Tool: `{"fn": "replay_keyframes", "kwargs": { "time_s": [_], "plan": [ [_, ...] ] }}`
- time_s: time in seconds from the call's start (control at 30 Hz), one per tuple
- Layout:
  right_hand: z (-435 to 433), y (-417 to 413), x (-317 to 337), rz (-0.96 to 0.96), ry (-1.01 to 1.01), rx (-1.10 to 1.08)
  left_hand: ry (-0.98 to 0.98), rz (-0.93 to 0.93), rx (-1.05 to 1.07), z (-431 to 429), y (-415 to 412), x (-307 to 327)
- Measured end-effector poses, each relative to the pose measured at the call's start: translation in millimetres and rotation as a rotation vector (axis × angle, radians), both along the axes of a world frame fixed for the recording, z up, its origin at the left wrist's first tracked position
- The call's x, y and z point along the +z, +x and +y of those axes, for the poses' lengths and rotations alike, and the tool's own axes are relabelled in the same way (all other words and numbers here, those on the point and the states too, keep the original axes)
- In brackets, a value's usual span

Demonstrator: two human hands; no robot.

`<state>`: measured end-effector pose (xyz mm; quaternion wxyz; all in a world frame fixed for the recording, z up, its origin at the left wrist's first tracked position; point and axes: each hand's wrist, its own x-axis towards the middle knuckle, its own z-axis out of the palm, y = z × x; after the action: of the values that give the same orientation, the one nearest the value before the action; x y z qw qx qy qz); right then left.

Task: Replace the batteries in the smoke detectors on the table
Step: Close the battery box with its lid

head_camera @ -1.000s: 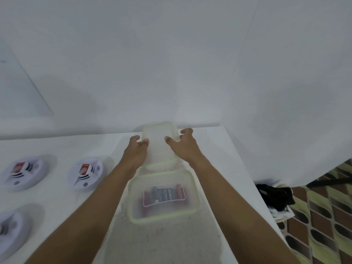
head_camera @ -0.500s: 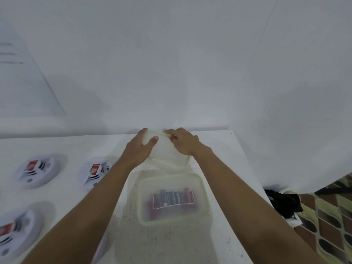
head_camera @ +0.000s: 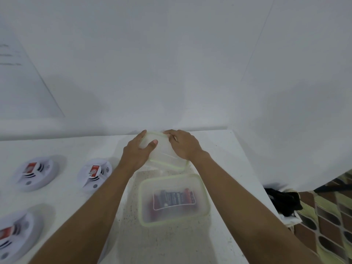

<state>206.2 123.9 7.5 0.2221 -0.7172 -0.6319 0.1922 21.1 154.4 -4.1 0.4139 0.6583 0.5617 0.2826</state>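
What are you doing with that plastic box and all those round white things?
A person is getting ready to change smoke detector batteries. The left hand and right hand hold a clear, green-rimmed lid, tilted, at the far side of the table. Just in front of it sits the open box with batteries inside. Three smoke detectors lie to the left, untouched.

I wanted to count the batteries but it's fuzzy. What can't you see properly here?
- Batteries in the clear box: head view, blurred by cloudy plastic; number unclear.
- Clear plastic piece: left hand and right hand grip it, covering its sides; lid or box, unclear.
- Nearest smoke detector: cut off by the left edge.
- Detector labels: too blurred to read.
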Motion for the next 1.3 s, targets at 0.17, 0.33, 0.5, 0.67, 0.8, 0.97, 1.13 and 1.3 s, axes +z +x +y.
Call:
{"fn": "replay_keyframes", "kwargs": {
  "time_s": [0.17, 0.33, 0.5, 0.67, 0.8, 0.97, 1.13, 1.3],
  "plan": [
    [-3.1, 2.7, 0.3, -0.038, -0.036, 0.04, -0.017, -0.022, 0.009, -0.9, -0.1, 2.0],
    [-7.8, 2.4, -1.8, -0.163, -0.024, 0.098, -0.013, -0.029, 0.007, -2.0, 0.6, 2.7],
    [-9.1, 2.9, -0.9, -0.186, -0.031, 0.12, -0.012, -0.02, 0.009, -0.9, 0.2, 2.0],
    [-9.8, 3.7, 1.0, -0.185, -0.044, 0.147, -0.012, 0.003, 0.018, -1.2, 0.4, 4.0],
    [-12.5, 2.1, 3.5, -0.206, -0.047, 0.145, -0.015, 0.04, 0.02, -2.0, 1.4, 7.2],
    [-13.8, 1.9, 5.5, -0.207, -0.044, 0.145, -0.014, 0.047, 0.042, -6.3, 1.4, 9.6],
    [-19.2, -3.4, 8.1, -0.258, -0.007, 0.099, -0.018, 0.015, 0.043, -11.7, 2.5, 9.3],
    [-37.3, -5.8, 9.3, -0.078, -0.057, -0.188, -0.083, -0.024, 0.138, -15.2, 9.4, 13.7]
  ]
}}
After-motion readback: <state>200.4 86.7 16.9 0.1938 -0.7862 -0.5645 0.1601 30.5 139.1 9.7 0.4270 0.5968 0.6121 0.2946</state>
